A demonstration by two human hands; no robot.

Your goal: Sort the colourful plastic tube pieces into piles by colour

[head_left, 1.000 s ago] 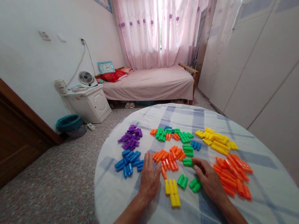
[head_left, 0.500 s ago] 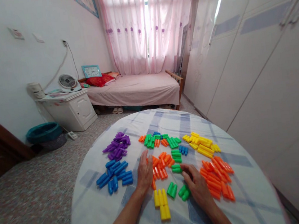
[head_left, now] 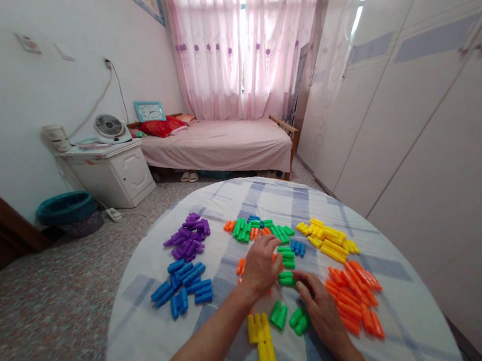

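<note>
My left hand (head_left: 262, 264) reaches over a cluster of orange plastic building pieces (head_left: 240, 266), hiding most of them. Its fingers are stretched out, with the tips beside the green pieces (head_left: 286, 257) right of the cluster. My right hand (head_left: 320, 302) rests low over the table with fingers bent and apart. Its index fingertip touches the right end of a green piece (head_left: 286, 278). Nearer me lie two more green pieces, one peg-shaped (head_left: 279, 316) and one (head_left: 299, 321) beside my right hand. Joined yellow pieces (head_left: 266, 353) lie in front.
On the round table's checked cloth (head_left: 155, 343) are piles of purple (head_left: 189, 238), blue (head_left: 183, 284), yellow (head_left: 327, 239) and orange pieces (head_left: 354, 295). Mixed joined pieces (head_left: 242, 230) form a far arc, with a small blue piece (head_left: 297, 248) nearby. A bed (head_left: 227, 138) stands beyond.
My left hand has moved right, from the left side of the orange cluster to over it, close to the green pieces. My right hand stays nearly in place. The view has shifted slightly.
</note>
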